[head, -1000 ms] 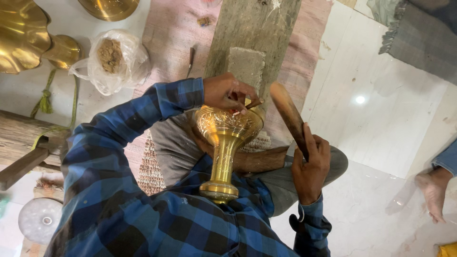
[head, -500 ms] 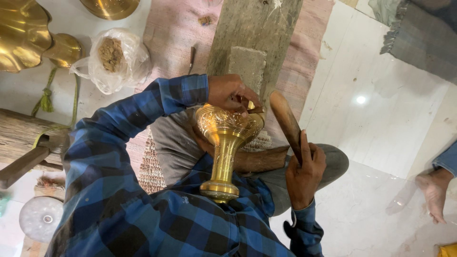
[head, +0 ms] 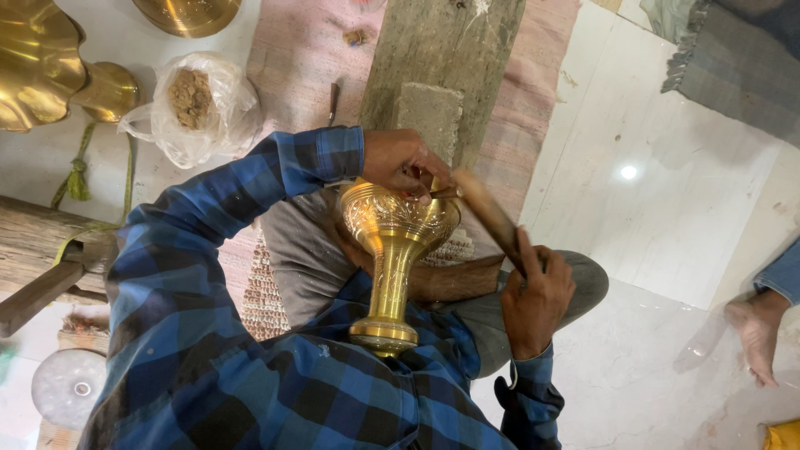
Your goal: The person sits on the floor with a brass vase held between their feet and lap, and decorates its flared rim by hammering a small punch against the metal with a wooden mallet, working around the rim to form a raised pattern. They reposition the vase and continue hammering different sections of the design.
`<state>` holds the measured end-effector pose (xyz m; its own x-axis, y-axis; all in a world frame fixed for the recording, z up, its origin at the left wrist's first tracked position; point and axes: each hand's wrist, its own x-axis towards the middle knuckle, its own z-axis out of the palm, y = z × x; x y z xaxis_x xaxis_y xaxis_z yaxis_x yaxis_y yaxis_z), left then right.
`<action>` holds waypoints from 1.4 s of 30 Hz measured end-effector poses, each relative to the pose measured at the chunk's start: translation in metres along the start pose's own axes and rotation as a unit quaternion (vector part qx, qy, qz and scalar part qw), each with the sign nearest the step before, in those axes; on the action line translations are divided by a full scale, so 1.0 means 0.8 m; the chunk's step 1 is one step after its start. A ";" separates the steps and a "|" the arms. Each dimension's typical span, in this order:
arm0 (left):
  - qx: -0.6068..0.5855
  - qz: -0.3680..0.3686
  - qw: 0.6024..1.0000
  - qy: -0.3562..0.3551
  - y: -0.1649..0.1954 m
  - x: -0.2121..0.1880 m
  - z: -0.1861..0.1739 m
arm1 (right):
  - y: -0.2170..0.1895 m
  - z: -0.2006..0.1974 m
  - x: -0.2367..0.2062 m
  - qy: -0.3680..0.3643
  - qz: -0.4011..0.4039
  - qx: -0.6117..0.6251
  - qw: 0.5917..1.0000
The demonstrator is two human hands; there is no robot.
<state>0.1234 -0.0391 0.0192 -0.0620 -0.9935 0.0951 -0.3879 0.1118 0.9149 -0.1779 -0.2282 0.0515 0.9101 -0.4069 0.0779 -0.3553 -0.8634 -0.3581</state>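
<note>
An engraved brass goblet-shaped vase [head: 392, 250] lies tilted across my lap, its foot toward my chest. My left hand [head: 404, 160] rests on the vase's rim and pinches a small metal punch [head: 442, 192] against it. My right hand [head: 533, 300] grips a wooden stick [head: 487, 215] by its lower end. The stick's upper end is touching or right next to the punch head. My blue plaid sleeves hide part of the vase's foot.
A wooden beam with a grey block [head: 433, 83] lies on a pink mat [head: 300, 58] ahead. Brass pieces [head: 33, 67] and a plastic bag of brown powder [head: 192, 104] sit at the upper left, a hammer [head: 42, 292] at the left. Another person's foot [head: 754, 329] is at the right.
My right hand has swung the wooden stick down and left, from raised beside the vase to the punch at the rim. My left hand and the vase have barely shifted.
</note>
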 end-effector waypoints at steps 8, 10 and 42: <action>0.008 -0.009 1.000 0.014 0.011 -0.005 -0.002 | -0.010 0.001 0.008 0.080 -0.052 0.137 0.986; -0.015 0.023 0.999 0.034 0.012 -0.006 -0.001 | -0.008 0.000 0.010 0.084 0.002 0.399 0.913; 0.015 -0.019 0.999 0.032 0.013 -0.017 -0.001 | -0.026 -0.010 0.002 0.091 -0.019 0.256 0.962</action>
<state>0.1212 -0.0246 0.0277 0.0116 -0.9961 0.0871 -0.4165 0.0744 0.9061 -0.1706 -0.2136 0.0666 0.8517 -0.4637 0.2440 -0.1291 -0.6369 -0.7600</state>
